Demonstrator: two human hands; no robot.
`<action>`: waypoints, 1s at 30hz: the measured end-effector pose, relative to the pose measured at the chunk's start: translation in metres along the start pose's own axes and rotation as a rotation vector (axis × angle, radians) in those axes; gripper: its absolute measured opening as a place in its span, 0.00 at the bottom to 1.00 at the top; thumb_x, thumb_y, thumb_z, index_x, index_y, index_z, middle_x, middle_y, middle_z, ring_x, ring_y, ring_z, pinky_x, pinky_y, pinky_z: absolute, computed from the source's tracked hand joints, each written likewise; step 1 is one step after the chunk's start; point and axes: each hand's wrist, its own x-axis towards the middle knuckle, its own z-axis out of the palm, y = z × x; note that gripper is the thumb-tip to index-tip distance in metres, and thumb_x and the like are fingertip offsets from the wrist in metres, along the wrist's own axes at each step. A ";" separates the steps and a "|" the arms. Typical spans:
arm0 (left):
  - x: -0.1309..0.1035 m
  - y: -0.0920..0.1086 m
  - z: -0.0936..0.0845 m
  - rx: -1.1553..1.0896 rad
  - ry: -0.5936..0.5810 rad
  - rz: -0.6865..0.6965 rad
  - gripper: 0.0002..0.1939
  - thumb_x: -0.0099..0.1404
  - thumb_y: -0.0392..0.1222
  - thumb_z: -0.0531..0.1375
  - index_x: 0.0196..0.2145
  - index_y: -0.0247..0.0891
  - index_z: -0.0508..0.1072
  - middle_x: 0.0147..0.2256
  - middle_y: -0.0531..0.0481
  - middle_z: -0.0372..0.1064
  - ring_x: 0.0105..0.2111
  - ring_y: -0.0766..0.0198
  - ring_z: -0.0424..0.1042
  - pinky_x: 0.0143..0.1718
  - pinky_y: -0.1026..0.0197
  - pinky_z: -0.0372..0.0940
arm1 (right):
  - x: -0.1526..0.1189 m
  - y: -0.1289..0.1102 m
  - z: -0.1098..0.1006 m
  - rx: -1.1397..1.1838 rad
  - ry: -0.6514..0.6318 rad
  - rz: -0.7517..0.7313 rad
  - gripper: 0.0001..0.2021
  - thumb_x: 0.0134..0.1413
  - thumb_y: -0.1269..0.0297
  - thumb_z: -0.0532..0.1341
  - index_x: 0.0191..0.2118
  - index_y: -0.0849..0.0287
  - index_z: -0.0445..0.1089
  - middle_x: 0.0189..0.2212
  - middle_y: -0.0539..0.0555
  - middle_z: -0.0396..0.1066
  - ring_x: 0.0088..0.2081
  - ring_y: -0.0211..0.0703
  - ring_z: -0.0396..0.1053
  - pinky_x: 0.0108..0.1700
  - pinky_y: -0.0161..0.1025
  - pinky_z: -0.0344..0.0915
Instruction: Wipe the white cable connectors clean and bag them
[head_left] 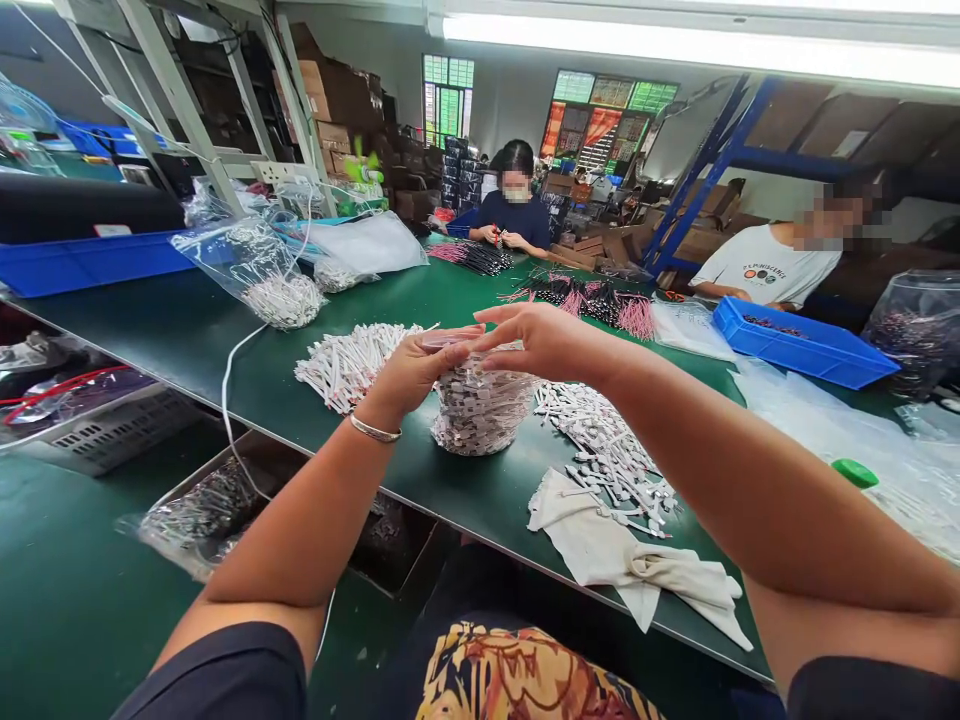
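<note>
My left hand (421, 372): gripping the packed bundle (480, 412)
My right hand (536, 343): fingers spread at its top
Near right: cloth (600, 545)

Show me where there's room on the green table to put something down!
There's bare tabletop left of the white cable, beside the blue tray, and a small patch between the packed bag and the cloth. It's crowded around that bag: the left hand and right hand are on it, and white pieces lie heaped on either side.
</note>
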 end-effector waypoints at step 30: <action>-0.027 -0.016 -0.003 -0.326 0.354 0.103 0.16 0.52 0.47 0.69 0.39 0.41 0.79 0.38 0.48 0.77 0.36 0.66 0.73 0.38 0.65 0.66 | 0.052 -0.028 0.001 -0.187 -0.138 -0.032 0.11 0.47 0.66 0.66 0.40 0.55 0.77 0.48 0.54 0.71 0.50 0.47 0.65 0.53 0.44 0.59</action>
